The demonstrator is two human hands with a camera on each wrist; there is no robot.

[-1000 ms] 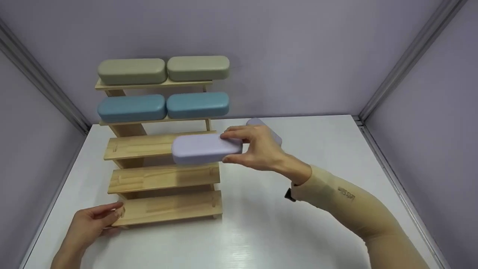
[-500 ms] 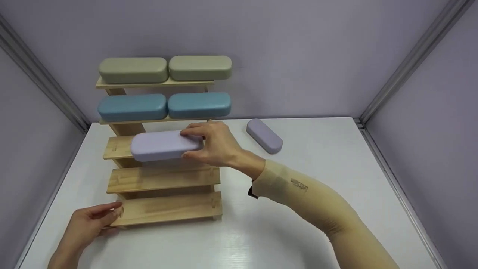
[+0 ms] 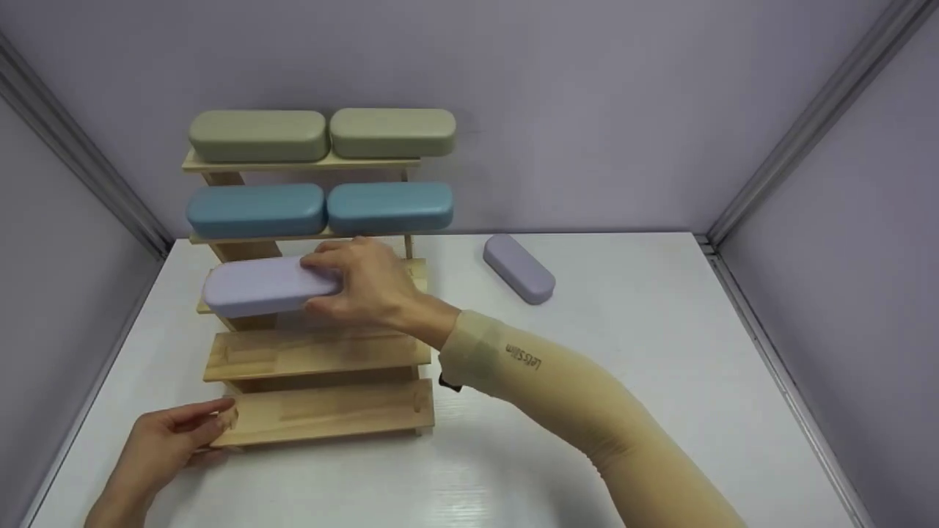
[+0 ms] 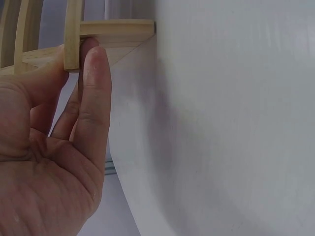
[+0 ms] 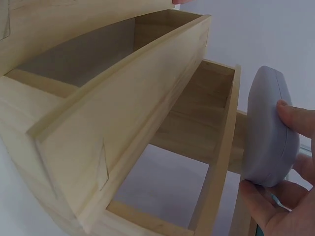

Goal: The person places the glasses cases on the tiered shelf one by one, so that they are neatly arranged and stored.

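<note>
My right hand (image 3: pixel 370 286) grips the right end of a lilac glasses case (image 3: pixel 257 284), thumb at the front and fingers over the top and back. The case lies lengthwise at the left part of the middle shelf of a stepped wooden rack (image 3: pixel 330 411). In the right wrist view the seam of the glasses case (image 5: pixel 269 128) shows between thumb and fingers, close to the shelf. Down at the front left, my left hand (image 3: pixel 163 444) pinches the left end of the lowest shelf. The left wrist view shows thumb and fingers on either side of that shelf board (image 4: pixel 73 37).
Two olive-green cases (image 3: pixel 257 136) fill the top shelf, and two blue cases (image 3: pixel 389 205) the one below. Another lilac case (image 3: pixel 519 268) lies slanted on the white table (image 3: pixel 623 308), right of the rack. Walls enclose the back and both sides.
My right hand has carried the lilac glasses case leftward, from the rack's right side to the left part of the middle shelf. The left hand keeps its hold on the lowest shelf.
</note>
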